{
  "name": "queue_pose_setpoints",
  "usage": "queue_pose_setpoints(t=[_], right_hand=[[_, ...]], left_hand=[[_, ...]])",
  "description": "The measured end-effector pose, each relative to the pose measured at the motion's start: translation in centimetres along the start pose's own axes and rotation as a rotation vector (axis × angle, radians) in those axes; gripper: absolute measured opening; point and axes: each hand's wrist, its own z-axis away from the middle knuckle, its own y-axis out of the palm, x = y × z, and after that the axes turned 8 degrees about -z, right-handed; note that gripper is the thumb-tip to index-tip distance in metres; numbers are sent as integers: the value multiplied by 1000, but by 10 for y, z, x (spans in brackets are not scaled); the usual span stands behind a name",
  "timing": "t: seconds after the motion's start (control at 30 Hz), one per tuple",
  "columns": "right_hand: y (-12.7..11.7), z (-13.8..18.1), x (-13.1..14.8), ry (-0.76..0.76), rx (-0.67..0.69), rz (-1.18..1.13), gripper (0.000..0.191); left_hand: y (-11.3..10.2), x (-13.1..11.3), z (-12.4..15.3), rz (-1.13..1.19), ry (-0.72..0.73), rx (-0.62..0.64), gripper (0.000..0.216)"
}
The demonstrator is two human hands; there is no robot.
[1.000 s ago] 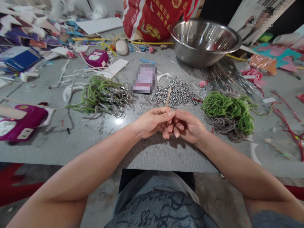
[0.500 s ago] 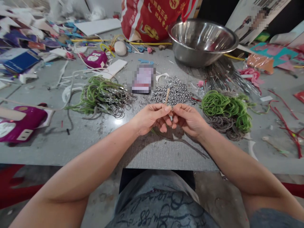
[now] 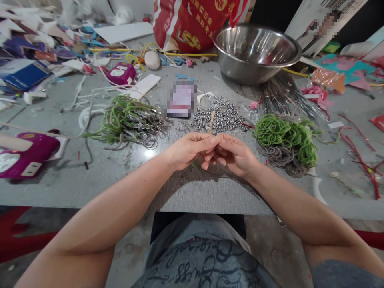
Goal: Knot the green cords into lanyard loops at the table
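My left hand (image 3: pixel 193 149) and my right hand (image 3: pixel 237 153) meet fingertip to fingertip above the table, both closed in a pinch. A thin wooden stick (image 3: pixel 211 122) rises from behind my left fingertips. Below the hands trails a grey and green cord (image 3: pixel 231 176), its far part passing under my right wrist. The pinched end is hidden by the fingers. Just beyond lies a spread of small silvery beads (image 3: pixel 223 116). Left of my hands is a bundle of green and grey cords with metal clasps (image 3: pixel 132 122); to the right, a pile of looped cords (image 3: pixel 282 138).
A phone (image 3: pixel 181 100) lies behind the beads. Farther back stand a steel bowl (image 3: pixel 249 72) and a red bag (image 3: pixel 192 28). Purple devices (image 3: pixel 33 154) with cables sit at the left, near heaped scraps (image 3: pixel 57 40). Red cords (image 3: pixel 360 160) lie at the right.
My right fingertips have closed in nearer to the left ones, and the pinch is now more covered. The trailing cord's end has shifted right, under my right wrist.
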Motion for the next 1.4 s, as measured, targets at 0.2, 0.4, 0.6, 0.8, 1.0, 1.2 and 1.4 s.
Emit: queue_pose_setpoints(t=[0.2,0.4,0.6,0.8,1.0,1.2,1.4], right_hand=[[-6,-3,9,-138,-111,5,31],[-12,-2,10,-152,-100,50,34],[-15,-1,4,-195,-101,266,28],[-27,0,11,-228,113,1248,10],[-22,-2,10,-168,247,1487,12],[-31,0,20,-268,-90,657,18],[-24,0,23,-258,-142,306,32]], left_hand=[[-4,-4,1,9,124,-111,44],[-2,-2,-2,-279,197,-262,38],[-3,-4,-4,-473,246,-435,12],[-15,-3,-4,-292,298,-529,12],[-16,3,-7,-222,243,-475,14],[-14,2,-6,-120,227,-468,15],[-10,-3,1,7,-3,-29,25]])
